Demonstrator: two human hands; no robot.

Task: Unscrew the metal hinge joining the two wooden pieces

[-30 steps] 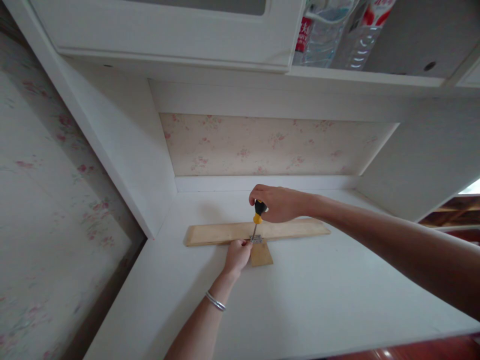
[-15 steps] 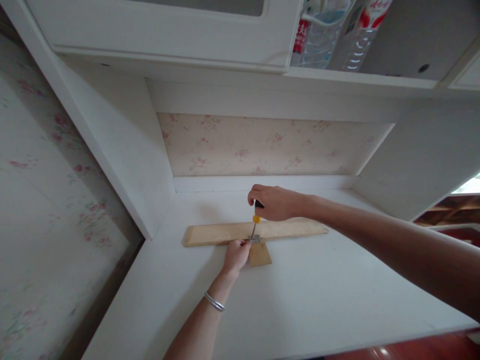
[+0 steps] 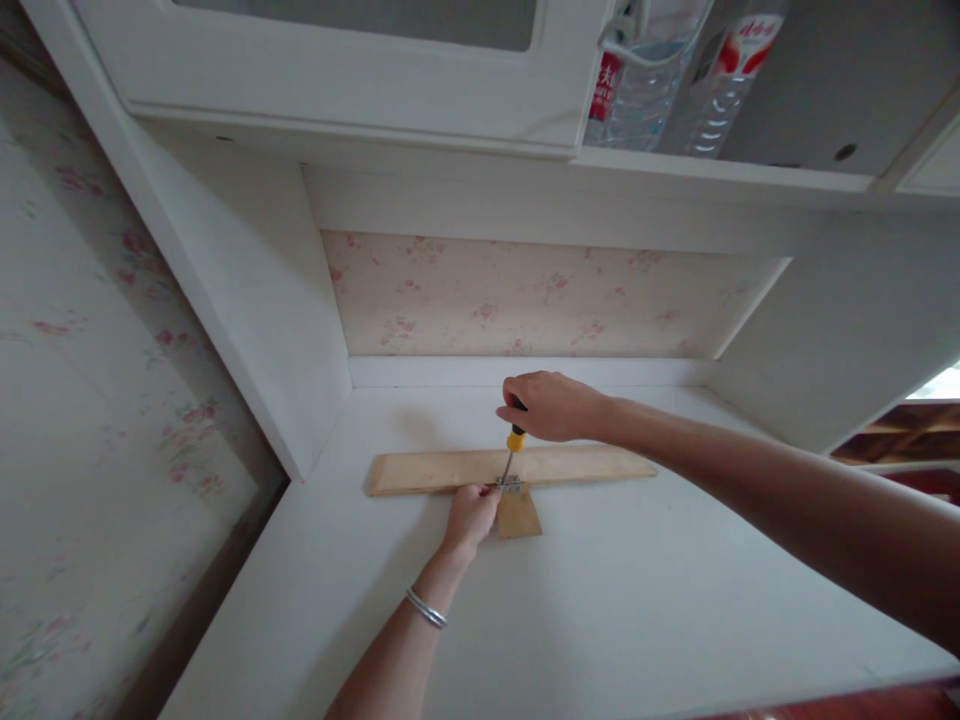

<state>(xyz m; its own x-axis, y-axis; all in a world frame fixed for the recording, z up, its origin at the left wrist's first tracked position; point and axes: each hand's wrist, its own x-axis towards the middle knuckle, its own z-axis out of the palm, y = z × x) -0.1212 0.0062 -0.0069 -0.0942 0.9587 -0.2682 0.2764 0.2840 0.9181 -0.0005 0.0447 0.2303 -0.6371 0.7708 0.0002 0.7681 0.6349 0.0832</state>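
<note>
My right hand [image 3: 553, 405] is closed around the black and yellow handle of a screwdriver [image 3: 516, 440]. The screwdriver leans a little, its shaft running down to a small metal hinge [image 3: 508, 483]. This hinge lies where a long light wooden board [image 3: 427, 470] meets a short wooden piece [image 3: 519, 515]. My left hand [image 3: 472, 515], with a silver bangle on its wrist, pinches at the hinge's left edge, touching the board's near side. What sits between its fingertips is too small to make out. The screwdriver tip is hard to see.
Both wooden pieces rest on a white desktop [image 3: 637, 580] inside a white cabinet niche. An overhead cupboard [image 3: 360, 90] hangs above, with plastic bottles [image 3: 720, 90] on its open shelf. A white side panel [image 3: 232, 270] rises at left.
My right hand's fingers have shifted on the screwdriver handle, showing more of the yellow part. My left hand stays at the hinge. The view has tilted slightly upward.
</note>
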